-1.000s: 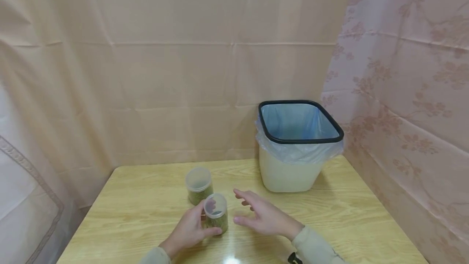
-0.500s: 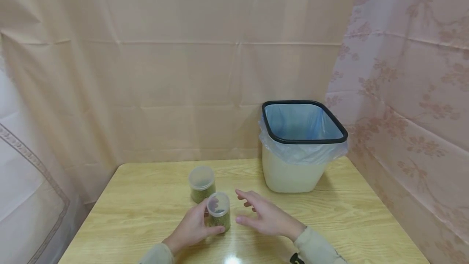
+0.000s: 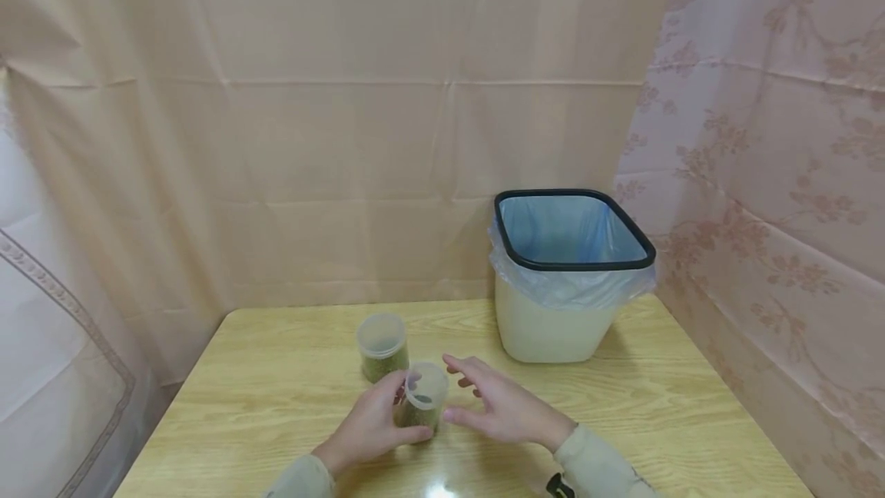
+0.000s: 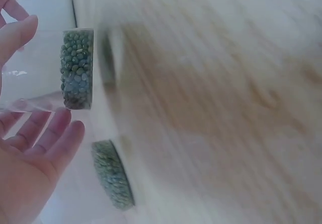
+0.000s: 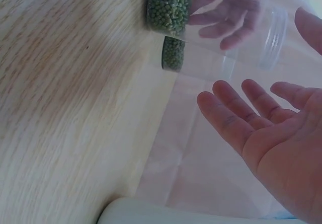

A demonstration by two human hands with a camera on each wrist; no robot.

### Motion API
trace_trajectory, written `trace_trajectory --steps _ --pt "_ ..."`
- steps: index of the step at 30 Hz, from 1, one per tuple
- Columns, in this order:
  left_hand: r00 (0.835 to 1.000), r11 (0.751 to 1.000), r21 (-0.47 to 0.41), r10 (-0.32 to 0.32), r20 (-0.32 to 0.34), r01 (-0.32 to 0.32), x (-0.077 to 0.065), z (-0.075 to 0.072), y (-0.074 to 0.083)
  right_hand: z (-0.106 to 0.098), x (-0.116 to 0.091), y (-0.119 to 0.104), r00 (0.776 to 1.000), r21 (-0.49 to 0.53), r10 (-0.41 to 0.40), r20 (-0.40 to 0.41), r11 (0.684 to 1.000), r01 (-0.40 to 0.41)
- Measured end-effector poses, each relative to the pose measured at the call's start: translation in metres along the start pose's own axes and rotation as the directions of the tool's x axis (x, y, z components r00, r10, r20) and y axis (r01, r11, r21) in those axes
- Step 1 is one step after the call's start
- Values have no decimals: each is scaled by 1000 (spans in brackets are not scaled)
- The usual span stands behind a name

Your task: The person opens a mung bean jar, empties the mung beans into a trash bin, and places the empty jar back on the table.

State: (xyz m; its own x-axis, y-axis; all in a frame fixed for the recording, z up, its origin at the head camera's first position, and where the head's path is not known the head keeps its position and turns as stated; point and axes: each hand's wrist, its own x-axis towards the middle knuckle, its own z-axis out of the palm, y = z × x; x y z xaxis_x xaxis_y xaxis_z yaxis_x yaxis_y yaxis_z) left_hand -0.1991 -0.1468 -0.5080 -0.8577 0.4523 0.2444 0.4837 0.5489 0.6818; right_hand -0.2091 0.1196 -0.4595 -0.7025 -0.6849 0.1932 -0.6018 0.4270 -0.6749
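My left hand (image 3: 369, 423) grips a clear plastic jar (image 3: 422, 413) from its left side, thumb in front and fingers behind. Small green beans (image 5: 170, 8), like mung beans, fill its lower part; the threaded neck (image 5: 274, 39) shows no lid. In the left wrist view a narrow gap shows between the jar's base and the table. Just right of the jar hovers my right hand (image 3: 512, 410), fingers apart and holding nothing. Behind the left hand a second, similar jar (image 3: 382, 352) with green beans stands upright on the table.
A cream waste bin (image 3: 549, 329) with a black rim and a bluish plastic liner stands at the back right of the wooden table (image 3: 276, 360). Beige curtain (image 3: 332, 144) hangs behind the table, and a floral pink cloth (image 3: 774, 198) along the right.
The left hand has moved slightly right with its jar, which now leans a little and sits closer to the right hand. The right hand has barely moved relative to the table.
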Motion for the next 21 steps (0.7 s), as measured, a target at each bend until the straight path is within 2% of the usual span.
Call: trace_trajectory --steps 4,7,10,14,21 --pt "999 998 46 40 -36 -39 4 1 6 -3 1 -4 1000 -4 -12 -8 1000 12" --pt "994 993 91 83 -64 -78 6 1 10 -5 3 -7 1000 -3 9 -19 1000 -9" --pt "988 978 178 126 -90 -109 8 2 15 -8 5 -9 999 -3 32 -28 999 -32" --pt "982 954 278 150 -111 -115 10 4 21 -9 6 -10 998 -7 59 -21 998 -59" --pt "984 951 286 147 -96 -114 12 3 28 -10 5 -11 994 29 110 4 994 -110"
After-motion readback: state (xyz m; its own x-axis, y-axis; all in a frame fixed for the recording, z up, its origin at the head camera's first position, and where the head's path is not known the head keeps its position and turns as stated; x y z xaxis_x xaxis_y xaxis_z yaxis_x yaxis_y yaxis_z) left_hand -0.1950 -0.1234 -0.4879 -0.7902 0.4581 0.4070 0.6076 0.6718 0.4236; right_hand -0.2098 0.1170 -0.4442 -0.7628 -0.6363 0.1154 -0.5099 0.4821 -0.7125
